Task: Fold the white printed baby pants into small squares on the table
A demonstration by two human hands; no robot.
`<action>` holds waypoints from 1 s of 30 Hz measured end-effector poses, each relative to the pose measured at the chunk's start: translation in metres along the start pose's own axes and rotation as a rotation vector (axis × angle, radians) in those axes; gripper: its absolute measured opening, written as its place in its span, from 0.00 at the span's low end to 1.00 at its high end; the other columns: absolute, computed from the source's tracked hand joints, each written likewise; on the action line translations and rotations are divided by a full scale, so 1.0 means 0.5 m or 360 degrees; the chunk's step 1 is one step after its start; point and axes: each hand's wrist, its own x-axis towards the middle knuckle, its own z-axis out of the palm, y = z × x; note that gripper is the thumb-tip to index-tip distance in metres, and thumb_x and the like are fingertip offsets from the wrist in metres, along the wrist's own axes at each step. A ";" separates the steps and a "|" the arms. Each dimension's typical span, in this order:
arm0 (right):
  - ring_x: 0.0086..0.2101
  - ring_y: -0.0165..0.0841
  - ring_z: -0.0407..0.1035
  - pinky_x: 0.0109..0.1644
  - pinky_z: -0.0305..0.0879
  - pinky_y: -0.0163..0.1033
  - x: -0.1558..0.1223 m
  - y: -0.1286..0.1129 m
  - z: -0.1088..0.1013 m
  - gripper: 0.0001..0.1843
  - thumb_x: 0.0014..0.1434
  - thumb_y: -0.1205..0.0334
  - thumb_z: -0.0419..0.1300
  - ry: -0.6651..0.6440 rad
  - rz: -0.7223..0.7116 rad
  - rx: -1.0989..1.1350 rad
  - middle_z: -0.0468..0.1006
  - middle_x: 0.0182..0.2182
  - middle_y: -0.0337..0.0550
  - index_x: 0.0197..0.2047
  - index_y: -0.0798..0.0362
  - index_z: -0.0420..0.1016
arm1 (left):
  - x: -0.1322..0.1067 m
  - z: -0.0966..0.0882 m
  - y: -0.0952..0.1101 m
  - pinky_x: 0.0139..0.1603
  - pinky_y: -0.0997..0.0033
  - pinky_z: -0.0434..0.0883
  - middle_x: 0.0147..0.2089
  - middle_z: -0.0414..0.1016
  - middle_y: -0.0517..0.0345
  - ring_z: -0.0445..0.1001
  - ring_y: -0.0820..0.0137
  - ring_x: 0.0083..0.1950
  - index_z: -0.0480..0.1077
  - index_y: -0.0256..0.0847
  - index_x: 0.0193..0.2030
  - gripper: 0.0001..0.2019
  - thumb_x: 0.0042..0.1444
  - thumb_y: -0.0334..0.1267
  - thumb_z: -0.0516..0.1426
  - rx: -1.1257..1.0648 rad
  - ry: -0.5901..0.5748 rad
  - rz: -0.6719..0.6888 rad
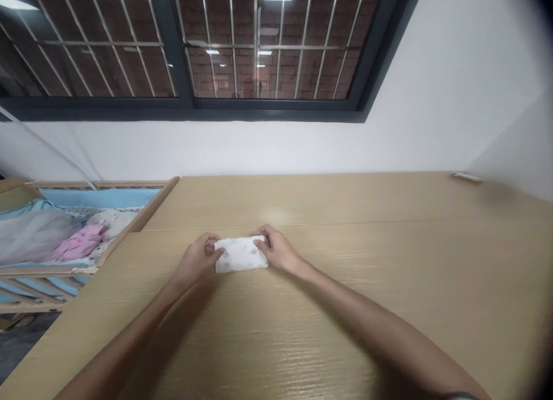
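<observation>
A small white folded cloth [240,255] with faint printed figures is held flat between both hands, over the pale wooden tabletop [276,331]. My left hand [199,258] grips its left edge, thumb on top and fingers curled behind. At the opposite end, my right hand [279,249] pinches the upper right corner, its thumb pressed on the cloth's face. Whether the lower edge touches the wood I cannot tell.
Left of the table stands a wooden crib [147,209] with blue lining. Inside lie a pink cloth [82,242] and white bedding [32,236]. A barred window [276,103] is set in the white wall behind. A small flat object [467,177] rests at the far right corner.
</observation>
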 end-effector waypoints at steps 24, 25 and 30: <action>0.72 0.44 0.40 0.75 0.38 0.53 -0.022 0.025 0.051 0.35 0.72 0.51 0.45 -0.0481 -0.0574 -0.0812 0.49 0.73 0.57 0.75 0.61 0.48 | -0.031 0.128 -0.059 0.75 0.45 0.48 0.77 0.42 0.31 0.38 0.52 0.78 0.40 0.25 0.76 0.38 0.72 0.55 0.39 0.0963 -0.0214 0.0639; 0.73 0.43 0.39 0.75 0.38 0.54 -0.026 0.029 0.040 0.36 0.72 0.49 0.44 -0.0488 -0.0547 -0.0795 0.47 0.73 0.57 0.76 0.61 0.47 | -0.033 0.117 -0.069 0.75 0.44 0.49 0.77 0.41 0.31 0.38 0.51 0.78 0.40 0.24 0.75 0.38 0.72 0.56 0.38 0.0979 -0.0230 0.0642; 0.73 0.43 0.38 0.76 0.37 0.54 -0.044 0.049 -0.001 0.39 0.73 0.43 0.41 -0.0519 -0.0454 -0.0766 0.44 0.74 0.56 0.76 0.60 0.43 | -0.045 0.080 -0.087 0.73 0.43 0.53 0.77 0.43 0.32 0.39 0.49 0.78 0.40 0.27 0.76 0.37 0.72 0.55 0.40 0.1055 -0.0243 0.0743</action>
